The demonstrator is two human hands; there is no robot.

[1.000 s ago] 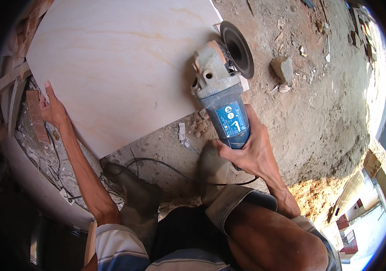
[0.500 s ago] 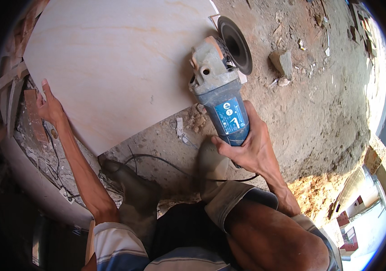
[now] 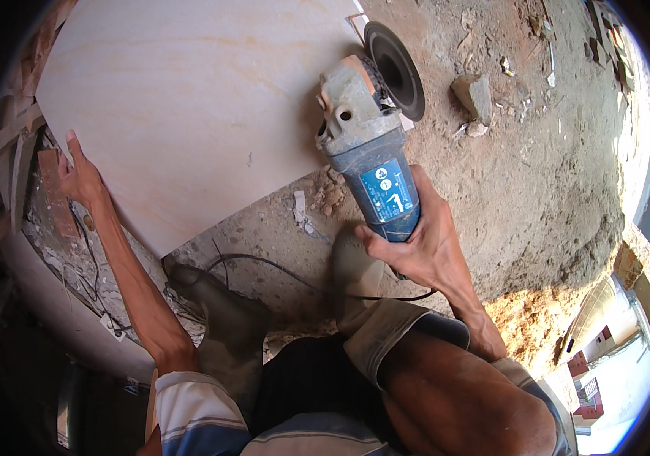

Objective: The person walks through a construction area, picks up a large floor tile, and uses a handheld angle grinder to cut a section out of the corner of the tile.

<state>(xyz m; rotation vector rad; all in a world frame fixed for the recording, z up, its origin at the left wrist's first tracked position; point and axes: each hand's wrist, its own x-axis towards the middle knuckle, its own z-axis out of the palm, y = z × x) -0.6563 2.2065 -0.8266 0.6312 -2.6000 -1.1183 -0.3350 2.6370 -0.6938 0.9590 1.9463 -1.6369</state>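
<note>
A large cream tile with faint tan veins (image 3: 180, 114) spans the upper left. My left hand (image 3: 82, 178) grips its left edge, thumb up along the rim and the other fingers partly hidden. In my right hand (image 3: 427, 235) is a blue angle grinder (image 3: 363, 144), fingers wrapped round its body. Its grey metal head lies over the right side of the tile. The dark cutting disc (image 3: 395, 70) stands on edge at the tile's right margin; whether it touches the tile or spins I cannot tell. A black cord (image 3: 287, 276) trails from the grinder toward the left.
Rough dirt ground (image 3: 522, 205) stretches to the right, with a broken stone block (image 3: 474, 97) and small rubble. My boots (image 3: 215, 300) are close to the tile's near corner. Wooden slats (image 3: 12, 144) and a reddish brick-like strip (image 3: 57, 190) lie beyond my left hand.
The whole view has shifted very slightly, the scene sitting a little higher in the picture. Both hands keep the same holds on the tile and the angle grinder.
</note>
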